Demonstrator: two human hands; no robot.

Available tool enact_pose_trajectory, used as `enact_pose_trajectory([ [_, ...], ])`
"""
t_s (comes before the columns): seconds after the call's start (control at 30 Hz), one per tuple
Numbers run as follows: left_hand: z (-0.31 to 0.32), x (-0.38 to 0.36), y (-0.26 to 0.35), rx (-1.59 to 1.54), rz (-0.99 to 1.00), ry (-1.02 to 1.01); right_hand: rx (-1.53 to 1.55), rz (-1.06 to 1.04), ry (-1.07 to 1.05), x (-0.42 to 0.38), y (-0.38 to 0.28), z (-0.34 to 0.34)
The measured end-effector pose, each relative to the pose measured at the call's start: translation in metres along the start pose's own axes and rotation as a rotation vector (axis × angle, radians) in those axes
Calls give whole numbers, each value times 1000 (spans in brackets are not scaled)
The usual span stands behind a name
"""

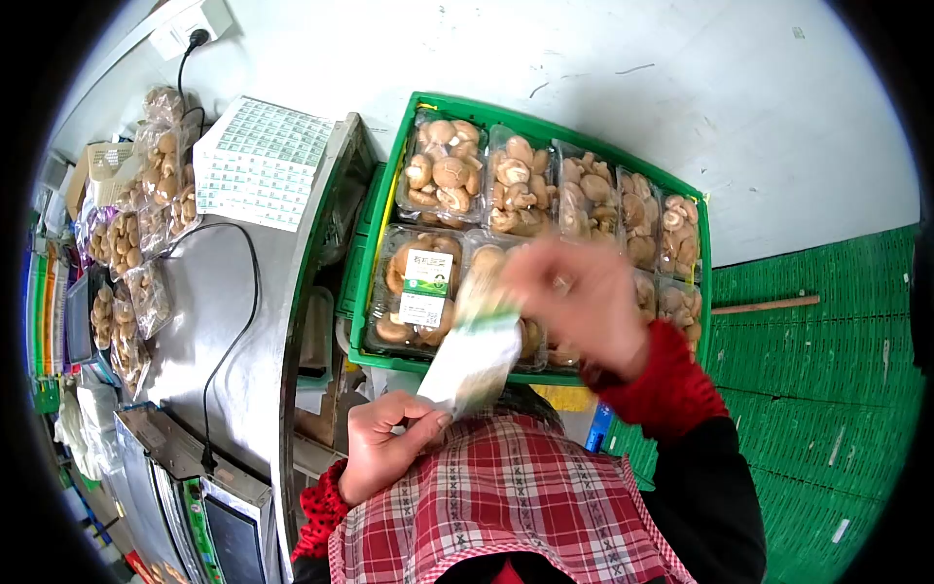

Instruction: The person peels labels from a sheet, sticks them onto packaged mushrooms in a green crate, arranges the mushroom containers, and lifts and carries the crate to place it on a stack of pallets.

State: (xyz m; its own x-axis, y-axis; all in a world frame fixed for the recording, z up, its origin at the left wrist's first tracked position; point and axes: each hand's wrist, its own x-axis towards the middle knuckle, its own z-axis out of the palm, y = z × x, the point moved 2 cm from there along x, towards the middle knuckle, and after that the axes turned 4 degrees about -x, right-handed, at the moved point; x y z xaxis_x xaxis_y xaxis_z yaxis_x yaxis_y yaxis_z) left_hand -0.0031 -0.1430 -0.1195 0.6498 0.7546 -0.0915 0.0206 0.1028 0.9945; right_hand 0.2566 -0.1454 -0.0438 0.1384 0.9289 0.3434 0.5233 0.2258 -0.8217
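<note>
My left hand [391,440] pinches the lower end of a white and green label strip [474,362], held in front of my checked apron. Over the near row of mushroom packs, my right hand [574,292] is smeared by motion, close to the strip's upper end; its fingertips and anything in them cannot be made out. A green crate [702,331] holds clear packs of brown mushrooms [446,173] in two rows. One near-left pack bears a white and green label [425,287].
Sheets of small printed labels [263,161] lie on a metal table [219,321] at left, beside bagged mushrooms [161,175] and a black cable [255,282]. Green slatted crates [808,389] with a wooden stick [766,305] are at right. A white wall [662,88] rises behind.
</note>
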Motion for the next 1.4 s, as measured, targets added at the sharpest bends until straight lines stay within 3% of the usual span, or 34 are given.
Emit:
enact_pose_trajectory([
  [0.03, 1, -3, -1, 68, -95, -10, 127, 183, 149, 8, 8, -20],
  [0.07, -1, -7, -4, 71, -94, -19, 126, 186, 158, 12, 17, -33],
  [0.13, -7, -9, -11, 127, -87, 4, 213, 329, 88, 13, 43, -44],
  [0.17, -8, -7, -10, 128, -90, 0, 79, 393, -68, 1, 65, -31],
  [0.27, -16, 8, 18, 375, 312, 185, -363, 219, -112, -33, 111, 8],
  [0.33, -25, 16, 33, 499, 473, 189, -792, 168, -98, -39, 96, 17],
  [0.37, -29, 19, 38, 528, 520, 186, -783, 164, -107, -40, 89, 20],
  [0.43, -34, 31, 49, 555, 568, 186, -878, -166, -38, -41, 72, 27],
  [0.47, -35, 39, 54, 557, 608, 196, -898, -187, -205, -57, 92, 46],
  [0.57, -39, 62, 71, 490, 695, 237, -826, -195, -247, -51, 89, 44],
  [0.6, -40, 69, 70, 389, 665, 247, -534, -103, -128, -39, 68, 34],
  [0.63, -41, 77, 69, 331, 644, 269, -531, -110, -128, -32, 44, 31],
  [0.7, -39, 94, 64, 257, 605, 320, 176, 65, -244, -25, 9, 39],
  [0.73, -44, 96, 60, 240, 432, 297, 226, 18, -166, -27, 6, 52],
  [0.77, -42, 97, 60, 239, 438, 287, 220, 17, -156, -25, 3, 54],
  [0.83, -37, 100, 57, 271, 405, 321, 480, 410, -43, -22, 7, 56],
  [0.87, -41, 96, 40, 364, 473, 174, 648, 379, 62, -20, 13, 59],
  [0.9, -33, 88, 38, 525, 527, 126, 641, 376, 78, -19, 13, 59],
  [0.97, -19, 83, 30, 499, 607, 27, 598, 409, 53, -22, 11, 60],
  [1.03, -21, 83, 29, 487, 657, 60, 417, 397, -30, -24, 7, 56],
  [1.1, -24, 84, 33, 420, 602, -74, 76, 195, -180, -25, -1, 54],
  [1.17, -21, 80, 40, 344, 600, -129, -130, 39, -168, -25, -6, 51],
  [1.23, -23, 75, 36, 281, 459, -220, -292, -108, -89, -27, -10, 48],
  [1.27, -22, 72, 34, 249, 367, -167, -269, -180, -53, -28, -9, 48],
  [1.33, -23, 66, 25, 211, 215, -83, -249, -159, -98, -32, -5, 46],
  [1.4, -13, 65, 23, 222, 265, -61, -253, -129, -151, -26, -4, 41],
])
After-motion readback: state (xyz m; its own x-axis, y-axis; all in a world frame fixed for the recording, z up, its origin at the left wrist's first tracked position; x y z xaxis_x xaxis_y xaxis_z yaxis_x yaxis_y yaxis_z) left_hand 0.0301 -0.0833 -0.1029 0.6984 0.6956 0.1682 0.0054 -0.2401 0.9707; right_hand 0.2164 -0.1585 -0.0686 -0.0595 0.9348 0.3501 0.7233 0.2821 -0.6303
